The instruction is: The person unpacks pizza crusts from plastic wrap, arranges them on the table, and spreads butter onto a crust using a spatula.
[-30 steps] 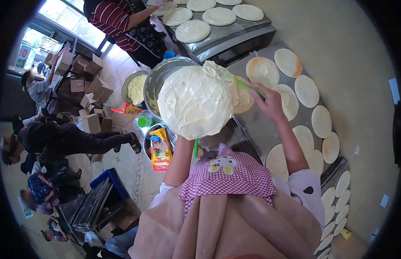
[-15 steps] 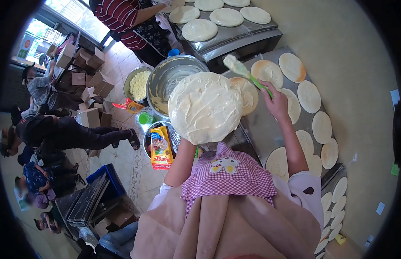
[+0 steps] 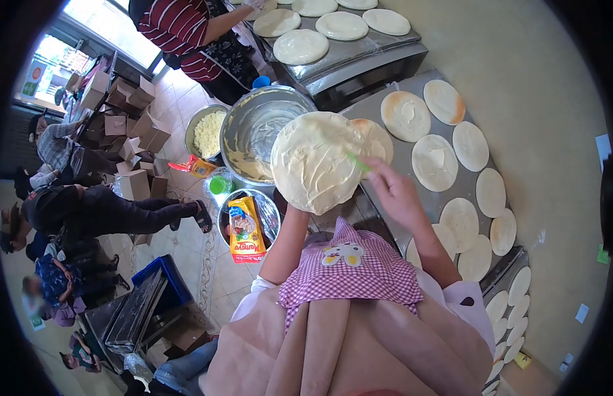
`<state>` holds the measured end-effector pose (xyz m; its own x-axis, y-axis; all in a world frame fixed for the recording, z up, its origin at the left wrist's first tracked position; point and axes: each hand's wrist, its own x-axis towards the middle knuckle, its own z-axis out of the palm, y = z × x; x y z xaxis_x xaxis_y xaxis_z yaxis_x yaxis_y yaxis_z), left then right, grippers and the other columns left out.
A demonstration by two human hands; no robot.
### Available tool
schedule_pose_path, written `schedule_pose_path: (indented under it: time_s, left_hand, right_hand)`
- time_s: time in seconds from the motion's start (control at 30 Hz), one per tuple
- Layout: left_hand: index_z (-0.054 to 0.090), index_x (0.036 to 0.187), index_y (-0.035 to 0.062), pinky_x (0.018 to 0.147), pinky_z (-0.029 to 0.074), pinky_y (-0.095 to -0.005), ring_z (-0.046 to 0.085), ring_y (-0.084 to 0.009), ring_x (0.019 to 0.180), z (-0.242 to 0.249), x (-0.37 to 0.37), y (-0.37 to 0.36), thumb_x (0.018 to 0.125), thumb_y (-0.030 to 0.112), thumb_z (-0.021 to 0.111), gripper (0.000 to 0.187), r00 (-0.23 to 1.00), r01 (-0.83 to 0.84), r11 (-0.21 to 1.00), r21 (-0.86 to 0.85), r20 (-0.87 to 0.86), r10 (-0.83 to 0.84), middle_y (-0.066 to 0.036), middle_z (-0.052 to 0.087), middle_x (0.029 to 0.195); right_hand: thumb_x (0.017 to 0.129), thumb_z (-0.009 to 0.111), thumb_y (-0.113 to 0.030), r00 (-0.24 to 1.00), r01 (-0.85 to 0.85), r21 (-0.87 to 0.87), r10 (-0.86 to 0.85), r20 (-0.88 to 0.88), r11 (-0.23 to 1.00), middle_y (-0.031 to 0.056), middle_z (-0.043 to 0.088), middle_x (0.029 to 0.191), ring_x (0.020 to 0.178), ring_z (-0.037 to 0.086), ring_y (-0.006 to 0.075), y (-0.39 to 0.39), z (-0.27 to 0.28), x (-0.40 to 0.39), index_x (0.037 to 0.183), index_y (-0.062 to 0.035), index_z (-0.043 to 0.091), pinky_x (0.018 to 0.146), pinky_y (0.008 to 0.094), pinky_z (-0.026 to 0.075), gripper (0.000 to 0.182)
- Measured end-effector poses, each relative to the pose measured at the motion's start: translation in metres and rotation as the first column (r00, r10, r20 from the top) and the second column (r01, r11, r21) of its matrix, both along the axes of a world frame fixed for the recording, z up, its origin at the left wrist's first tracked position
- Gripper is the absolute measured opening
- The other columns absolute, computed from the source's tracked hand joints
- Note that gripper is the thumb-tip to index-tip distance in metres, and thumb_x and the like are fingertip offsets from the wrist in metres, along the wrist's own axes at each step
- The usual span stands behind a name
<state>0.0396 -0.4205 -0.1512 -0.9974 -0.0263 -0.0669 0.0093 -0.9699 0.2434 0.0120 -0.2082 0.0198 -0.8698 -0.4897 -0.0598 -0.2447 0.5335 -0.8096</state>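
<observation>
Cream-covered round (image 3: 313, 168) held up in front of the apron, overlapping the edge of a big metal bowl (image 3: 252, 111); left forearm (image 3: 284, 241) runs up under it, left hand hidden below, can't tell its grip. Right hand (image 3: 395, 193): grip closed round the green handle of a spatula (image 3: 354, 160), blade blurred over the cream. Big bowl: pale cream smeared up the walls, thicker at the near side. Smaller bowl (image 3: 190, 132) just beside: loose pale-yellow shreds. Nearer, a metal basin (image 3: 277, 212) with a yellow packet (image 3: 244, 228) and clear plastic in it. Red-orange packet (image 3: 195, 166) and a clear container with green lid (image 3: 220, 184) sit between. Blue cup (image 3: 261, 82) behind the big bowl. Right: tabletop (image 3: 400, 162) with flat rounds (image 3: 437, 162), some browned or dabbed with cream. Far left, cardboard boxes (image 3: 150, 132), several open, contents unclear; lower left, blue crate (image 3: 176, 280).
</observation>
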Motion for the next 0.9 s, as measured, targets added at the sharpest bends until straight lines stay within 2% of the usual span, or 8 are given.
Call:
schedule_pose_path:
  time_s: [0.13, 0.23, 0.33, 0.4, 0.53, 0.63, 0.73, 0.9]
  left_hand:
    - [0.045, 0.132, 0.0114, 0.096, 0.045, -0.0444, 0.053, -0.0276, 0.113, 0.023, 0.002, 0.004, 0.094, 0.043, 0.045, 0.049, 0.989, 0.013, 0.988, -0.151, 0.15, 0.01, -0.011, 0.052, 0.128]
    - [0.045, 0.132, 0.0108, 0.095, 0.046, -0.0443, 0.053, -0.0277, 0.114, -0.012, -0.006, -0.002, 0.095, 0.041, 0.045, 0.047, 0.921, 0.095, 0.993, 0.073, -0.384, -0.06, -0.011, 0.052, 0.129]
    - [0.045, 0.131, 0.0102, 0.095, 0.046, -0.0447, 0.054, -0.0284, 0.112, 0.012, 0.004, 0.006, 0.095, 0.041, 0.043, 0.047, 0.986, 0.042, 0.996, -0.085, 0.162, -0.028, -0.013, 0.051, 0.129]
    - [0.044, 0.132, 0.0079, 0.095, 0.046, -0.0483, 0.054, -0.0318, 0.112, 0.01, 0.004, 0.004, 0.094, 0.043, 0.042, 0.051, 0.975, 0.089, 0.996, 0.006, 0.202, -0.088, -0.015, 0.051, 0.129]
    - [0.043, 0.133, 0.0072, 0.096, 0.045, -0.0503, 0.053, -0.0347, 0.113, -0.016, -0.007, 0.006, 0.094, 0.048, 0.038, 0.057, 0.959, 0.227, 0.971, 0.074, -0.189, -0.21, -0.017, 0.05, 0.13]
    - [0.041, 0.136, 0.0091, 0.099, 0.041, -0.0507, 0.05, -0.0349, 0.118, -0.01, -0.003, 0.009, 0.094, 0.049, 0.036, 0.058, 0.967, 0.191, 0.971, 0.145, 0.142, -0.212, -0.015, 0.047, 0.134]
    - [0.037, 0.139, 0.0111, 0.103, 0.037, -0.0511, 0.045, -0.0337, 0.124, 0.014, -0.002, 0.012, 0.094, 0.049, 0.034, 0.058, 0.963, 0.211, 0.964, 0.163, 0.136, -0.234, -0.014, 0.042, 0.139]
    - [0.034, 0.141, 0.0139, 0.106, 0.033, -0.0522, 0.039, -0.0334, 0.129, 0.006, 0.001, 0.015, 0.094, 0.049, 0.034, 0.059, 0.966, 0.253, 0.917, 0.309, -0.033, -0.256, -0.012, 0.037, 0.144]
  right_hand:
    - [0.093, 0.048, -0.023, 0.999, 0.014, 0.247, -0.023, 0.033, 0.969, 0.0198, 0.062, 0.072, 0.069, 0.063, 0.0363, -0.017, 0.019, -0.006, 0.124, -0.0209, 0.053, 0.062, 0.0444, 0.048, 0.032]
    - [0.093, 0.047, -0.024, 0.967, -0.245, 0.067, 0.249, -0.059, 0.967, 0.0195, 0.062, 0.074, 0.07, 0.063, 0.0367, -0.021, 0.001, -0.005, 0.124, -0.0207, 0.053, 0.063, 0.0459, 0.048, 0.031]
    - [0.093, 0.047, -0.024, 0.997, -0.039, 0.015, 0.04, -0.069, 0.999, 0.0182, 0.064, 0.076, 0.072, 0.063, 0.0374, -0.008, 0.008, -0.01, 0.124, -0.0208, 0.054, 0.064, 0.0459, 0.048, 0.031]
    - [0.092, 0.048, -0.025, 0.999, 0.006, 0.161, 0.0, -0.036, 0.987, 0.0169, 0.064, 0.077, 0.073, 0.063, 0.0375, -0.009, 0.019, -0.014, 0.123, -0.0208, 0.055, 0.064, 0.045, 0.048, 0.031]
    - [0.092, 0.05, -0.025, 0.976, -0.212, 0.094, 0.215, -0.022, 0.973, 0.0151, 0.065, 0.076, 0.07, 0.063, 0.0361, -0.015, 0.016, -0.013, 0.119, -0.0209, 0.058, 0.063, 0.0434, 0.049, 0.029]
    - [0.09, 0.052, -0.024, 0.992, -0.1, 0.148, 0.11, -0.058, 0.984, 0.0134, 0.065, 0.074, 0.066, 0.063, 0.0336, -0.011, 0.027, -0.011, 0.117, -0.0209, 0.06, 0.059, 0.0418, 0.048, 0.028]
    - [0.088, 0.055, -0.022, 0.933, 0.088, 0.253, 0.01, -0.359, 0.963, 0.012, 0.063, 0.069, 0.061, 0.062, 0.031, 0.003, 0.019, -0.021, 0.115, -0.021, 0.062, 0.056, 0.0405, 0.047, 0.027]
    - [0.087, 0.057, -0.022, 0.926, 0.242, 0.367, -0.1, -0.364, 0.898, 0.0118, 0.061, 0.064, 0.059, 0.061, 0.0307, 0.03, 0.023, -0.044, 0.114, -0.0204, 0.062, 0.054, 0.04, 0.046, 0.027]
